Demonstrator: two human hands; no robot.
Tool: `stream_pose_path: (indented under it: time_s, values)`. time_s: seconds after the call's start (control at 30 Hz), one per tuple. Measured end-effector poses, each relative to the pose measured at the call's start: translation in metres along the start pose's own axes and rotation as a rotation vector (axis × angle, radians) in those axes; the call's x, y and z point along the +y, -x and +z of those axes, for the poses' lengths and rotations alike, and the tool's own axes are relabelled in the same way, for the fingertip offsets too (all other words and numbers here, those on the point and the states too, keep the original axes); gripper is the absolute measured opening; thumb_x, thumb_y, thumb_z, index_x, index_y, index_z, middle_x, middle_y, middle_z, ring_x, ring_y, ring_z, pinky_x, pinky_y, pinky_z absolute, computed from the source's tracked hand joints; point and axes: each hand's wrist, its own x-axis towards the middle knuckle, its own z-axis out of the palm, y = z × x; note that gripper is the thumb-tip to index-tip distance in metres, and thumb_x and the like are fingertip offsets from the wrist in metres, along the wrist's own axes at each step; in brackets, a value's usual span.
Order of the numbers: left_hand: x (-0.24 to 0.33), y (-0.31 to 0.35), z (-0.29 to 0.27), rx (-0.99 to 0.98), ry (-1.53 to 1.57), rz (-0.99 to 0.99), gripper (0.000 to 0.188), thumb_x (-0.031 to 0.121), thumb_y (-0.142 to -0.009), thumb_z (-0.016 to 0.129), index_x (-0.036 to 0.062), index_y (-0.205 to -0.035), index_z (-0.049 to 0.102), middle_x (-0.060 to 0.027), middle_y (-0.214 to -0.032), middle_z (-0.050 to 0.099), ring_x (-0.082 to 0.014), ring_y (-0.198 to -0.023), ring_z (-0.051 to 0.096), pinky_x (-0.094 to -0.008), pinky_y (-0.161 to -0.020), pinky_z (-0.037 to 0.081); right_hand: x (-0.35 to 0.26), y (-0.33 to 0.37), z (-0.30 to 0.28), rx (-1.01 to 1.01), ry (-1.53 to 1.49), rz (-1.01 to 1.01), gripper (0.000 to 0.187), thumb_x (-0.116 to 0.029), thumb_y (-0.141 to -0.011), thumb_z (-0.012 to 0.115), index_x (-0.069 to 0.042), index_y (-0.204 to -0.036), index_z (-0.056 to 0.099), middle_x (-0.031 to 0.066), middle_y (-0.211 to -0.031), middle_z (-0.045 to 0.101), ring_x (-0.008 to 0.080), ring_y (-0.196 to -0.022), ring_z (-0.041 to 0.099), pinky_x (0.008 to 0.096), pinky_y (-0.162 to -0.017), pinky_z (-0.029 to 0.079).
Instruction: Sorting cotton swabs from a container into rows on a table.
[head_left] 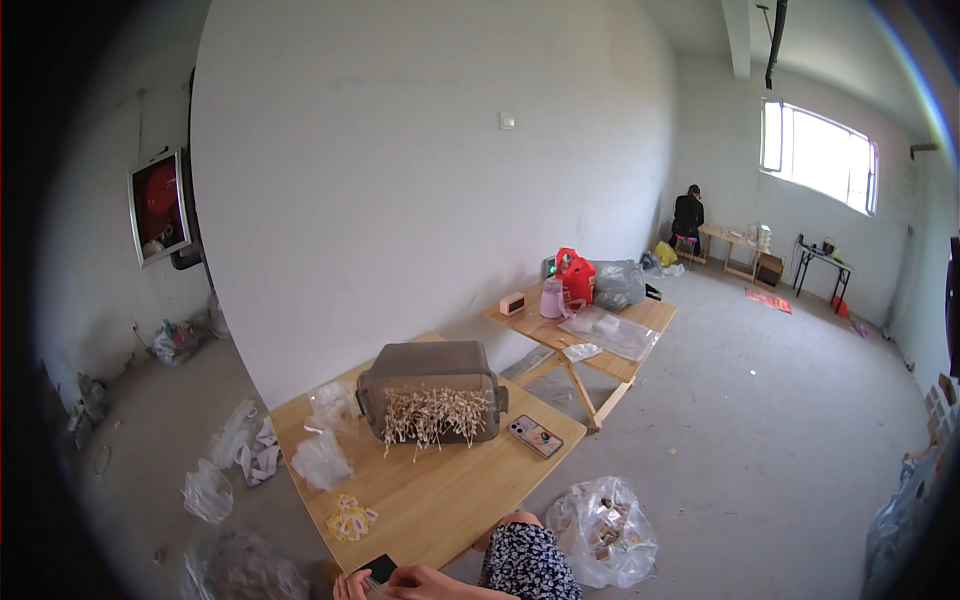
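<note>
At the table's near edge, low in the head view, my left hand [352,586] and my right hand [422,581] are close together. Their fingers are curled toward a thin, pale, see-through thing, too small to name. Just beyond the fingers is a flat black object [380,568]. Small yellow-and-white packets or labels [350,519] lie scattered nearby on the wooden table [450,510]. Farther back, a grey translucent bin [425,358] rests on its side, its opening facing me. Many thin wooden-stick cotton swabs [435,415] spill toward its rim.
Crumpled clear bags [322,460] lie left of the bin, a phone [536,437] right of it. A clear bag of small items [603,532] stands on the floor beside my knee. A second table [645,318] holds a red bag [574,278]. A person [688,215] sits far off.
</note>
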Motion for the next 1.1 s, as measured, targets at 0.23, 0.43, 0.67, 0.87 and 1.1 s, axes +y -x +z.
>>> stream_pose_path:
  time_s: [0.23,0.43,0.67,0.87,1.1]
  values:
    - [-0.009,0.008,-0.004,-0.046,0.036,0.028,0.072,0.038,-0.073,0.086,0.0036,-0.128,0.055,-0.0186,-0.113,0.057,-0.0399,-0.110,0.053,-0.0510,-0.097,0.044,-0.008,0.005,0.004,0.049,0.158,0.039,0.021,-0.025,-0.092,0.067,-0.006,-0.093,0.073,0.0081,-0.078,0.070,0.0168,-0.071,0.064,0.0343,-0.069,0.053]
    - [-0.012,0.011,-0.006,-0.049,0.060,-0.018,0.063,0.029,-0.075,0.085,0.0064,-0.127,0.057,-0.0173,-0.116,0.056,-0.0380,-0.111,0.053,-0.0517,-0.099,0.042,0.035,-0.007,0.008,-0.114,0.028,0.061,0.029,-0.031,-0.094,0.069,-0.002,-0.098,0.069,0.0045,-0.083,0.069,0.0120,-0.081,0.060,0.0323,-0.076,0.050]
    - [-0.040,0.022,0.004,-0.109,0.065,-0.115,0.071,0.027,-0.064,0.089,0.0139,-0.127,0.058,-0.0104,-0.117,0.053,-0.0335,-0.118,0.050,-0.0499,-0.102,0.039,0.053,-0.003,-0.003,-0.049,-0.053,0.193,0.023,-0.021,-0.097,0.067,0.001,-0.100,0.069,0.0064,-0.084,0.070,0.0115,-0.077,0.061,0.0285,-0.070,0.050]
    - [-0.105,0.041,0.015,-0.141,-0.024,-0.226,0.073,0.029,-0.065,0.089,0.0145,-0.130,0.057,-0.0094,-0.118,0.055,-0.0333,-0.115,0.052,-0.0469,-0.098,0.041,0.063,0.007,-0.016,-0.083,-0.113,0.359,0.024,-0.021,-0.101,0.063,0.002,-0.108,0.067,0.0039,-0.093,0.070,0.0108,-0.084,0.065,0.0257,-0.076,0.052]
    - [-0.178,0.077,0.033,-0.264,-0.194,-0.352,0.070,0.034,-0.066,0.088,0.0116,-0.126,0.058,-0.0083,-0.117,0.056,-0.0307,-0.115,0.053,-0.0459,-0.097,0.040,0.077,0.006,-0.010,-0.038,-0.192,0.460,0.024,-0.022,-0.101,0.064,0.002,-0.104,0.068,0.0040,-0.087,0.068,0.0106,-0.078,0.062,0.0252,-0.072,0.051]
